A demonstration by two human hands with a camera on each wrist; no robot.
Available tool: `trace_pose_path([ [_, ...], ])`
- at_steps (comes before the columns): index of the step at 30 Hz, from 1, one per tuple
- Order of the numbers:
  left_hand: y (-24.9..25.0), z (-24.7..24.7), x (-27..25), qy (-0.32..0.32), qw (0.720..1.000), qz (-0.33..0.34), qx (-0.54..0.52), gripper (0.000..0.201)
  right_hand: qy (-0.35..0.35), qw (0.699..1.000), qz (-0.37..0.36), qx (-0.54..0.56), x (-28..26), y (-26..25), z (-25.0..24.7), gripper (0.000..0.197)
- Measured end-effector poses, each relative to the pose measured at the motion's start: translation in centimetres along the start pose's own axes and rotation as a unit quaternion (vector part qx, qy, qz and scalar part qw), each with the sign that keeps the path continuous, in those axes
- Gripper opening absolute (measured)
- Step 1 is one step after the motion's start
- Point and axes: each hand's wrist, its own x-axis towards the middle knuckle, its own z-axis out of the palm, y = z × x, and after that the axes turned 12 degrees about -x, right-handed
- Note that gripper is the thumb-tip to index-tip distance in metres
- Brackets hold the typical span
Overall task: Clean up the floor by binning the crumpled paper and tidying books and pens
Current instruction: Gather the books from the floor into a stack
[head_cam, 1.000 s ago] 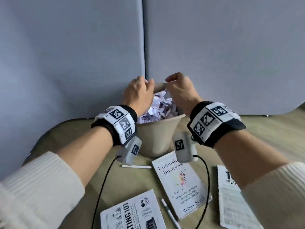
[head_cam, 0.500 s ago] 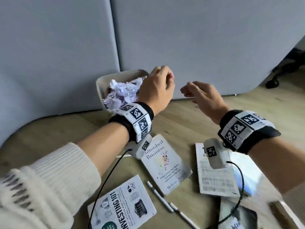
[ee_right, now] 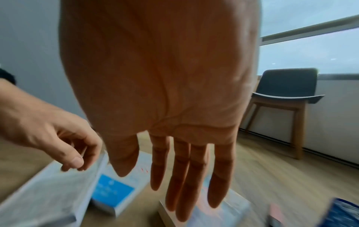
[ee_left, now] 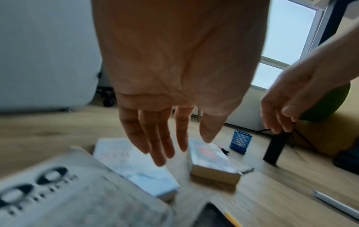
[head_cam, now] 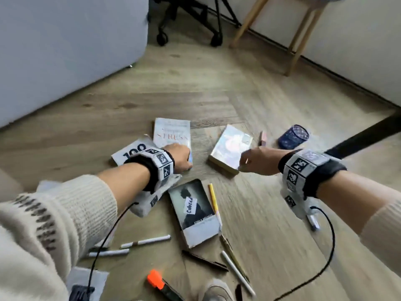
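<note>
On a wood floor [head_cam: 271, 105] strewn with reading and writing gear, an orange highlighter [head_cam: 155, 279] lies nearest the camera, beside a fan of loose pens [head_cam: 145, 240]. Just beyond them a dark-covered book [head_cam: 195, 216] lies flat with a yellow pen [head_cam: 213, 199] along its right edge.

Farther out, the left hand [head_cam: 181, 158] hovers with fingers extended and loosely spread over the pale "STRESS" book [head_cam: 172, 135], which overlaps a white book marked "100" [head_cam: 132, 151]; the wrist view shows the palm empty, the fingertips [ee_left: 159, 156] apart from the cover. The right hand [head_cam: 256, 160] reaches toward the near corner of a thick book with a glossy cover [head_cam: 231, 148], its fingers straight and holding nothing; whether they touch the cover cannot be told.

Beyond the right hand, a blue mesh pen holder [head_cam: 293, 136] lies tipped on its side, a pink eraser-like item [head_cam: 263, 138] just beside it; its contents cannot be seen.

Half a second earlier the left hand was at the rim of a beige bin heaped with crumpled paper; that bin is now out of sight, and both hands have swung over to the books.

At the back stand a grey partition [head_cam: 65, 51], a wheeled chair base [head_cam: 188, 22] and a table's wooden legs [head_cam: 297, 40].
</note>
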Motion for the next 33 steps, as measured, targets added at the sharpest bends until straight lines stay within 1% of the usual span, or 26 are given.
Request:
trace_pose_path([
  [1,0.6,1.5,0.9,-0.009,1.0,0.004,0.001,0.028,-0.015,1.0,0.02,-0.013,-1.0,1.2,1.4,0.029],
  [3,1.7,4.0,2.1,-0.032,0.999,0.007,0.017,0.031,-0.018,0.998,0.057,-0.029,-2.7,3.5,3.8,0.029],
  [4,2.5,4.8,2.2,-0.055,0.998,0.008,0.03,0.033,-0.024,0.997,0.071,-0.035,-3.5,4.6,5.0,0.028],
  [6,4.2,5.1,2.5,-0.123,0.99,0.019,0.072,0.034,-0.068,0.991,0.099,-0.06,-5.1,6.3,7.0,0.031],
  [7,4.9,4.7,2.9,-0.154,0.984,0.017,0.087,0.031,-0.094,0.987,0.11,-0.074,-5.5,7.0,7.8,0.032],
  [8,5.6,4.2,3.5,-0.175,0.981,0.01,0.089,0.027,-0.112,0.983,0.12,-0.077,-5.7,7.5,8.5,0.034],
  [9,6.2,3.4,4.2,-0.171,0.982,0.006,0.083,0.025,-0.117,0.983,0.126,-0.07,-5.6,8.0,9.1,0.034],
  [10,6.7,2.5,5.0,-0.146,0.986,0.005,0.08,0.025,-0.108,0.984,0.133,-0.057,-5.1,8.2,9.4,0.034],
  [12,7.2,0.7,6.3,-0.074,0.995,0.014,0.06,0.019,-0.08,0.987,0.137,-0.015,-3.6,8.1,9.6,0.034],
  [14,7.0,0.0,7.6,0.01,1.0,0.0,0.029,0.025,-0.067,0.988,0.13,0.044,-1.2,7.4,9.9,0.04],
  [16,5.5,0.9,8.2,0.071,0.995,-0.066,-0.002,0.036,-0.06,0.982,0.133,0.122,1.8,6.4,10.4,0.05],
  [17,4.3,1.9,8.4,0.088,0.99,-0.109,-0.025,0.044,-0.051,0.971,0.142,0.185,3.5,6.0,10.8,0.055],
  [18,2.8,3.0,8.6,0.097,0.984,-0.145,-0.045,0.052,-0.043,0.949,0.156,0.271,5.4,5.5,11.3,0.057],
  [19,1.2,4.0,8.8,0.098,0.98,-0.165,-0.053,0.059,-0.033,0.913,0.17,0.37,7.2,4.8,11.9,0.059],
  [20,-0.4,5.0,8.9,0.09,0.98,-0.172,-0.046,0.064,-0.029,0.866,0.188,0.462,8.9,4.0,12.3,0.061],
  [22,-3.2,6.0,8.7,0.074,0.986,-0.146,0.011,0.069,-0.022,0.767,0.229,0.599,11.4,2.3,13.0,0.061],
  [23,-4.2,6.2,8.5,0.073,0.989,-0.124,0.041,0.07,-0.013,0.719,0.249,0.649,12.3,1.5,13.2,0.058],
  [24,-4.8,6.2,8.3,0.076,0.99,-0.104,0.06,0.071,-0.008,0.676,0.269,0.686,13.0,0.9,13.2,0.053],
  [25,-5.3,6.2,8.3,0.08,0.99,-0.09,0.07,0.071,-0.002,0.647,0.284,0.708,13.7,0.7,13.3,0.051],
  [26,-5.5,6.1,8.3,0.085,0.99,-0.082,0.076,0.072,-0.004,0.641,0.294,0.709,14.3,0.6,13.2,0.051],
  [28,-5.8,6.0,8.5,0.109,0.989,-0.085,0.06,0.076,-0.012,0.661,0.304,0.686,15.1,1.0,13.4,0.055],
  [29,-5.9,5.9,8.7,0.134,0.985,-0.104,0.037,0.079,-0.019,0.671,0.3,0.677,15.5,1.0,13.4,0.051],
  [30,-6.0,5.7,9.0,0.164,0.977,-0.136,0.011,0.084,-0.024,0.675,0.291,0.678,15.6,1.0,13.2,0.041],
  [31,-5.9,5.7,9.3,0.188,0.967,-0.171,-0.014,0.091,-0.024,0.67,0.284,0.685,15.6,1.0,13.2,0.032],
  [32,-6.1,5.6,9.7,0.198,0.958,-0.205,-0.027,0.099,-0.029,0.662,0.283,0.693,15.9,0.8,13.0,0.03],
  [33,-6.1,5.7,10.0,0.193,0.952,-0.235,-0.033,0.107,-0.034,0.653,0.282,0.702,16.0,0.7,13.0,0.029],
])
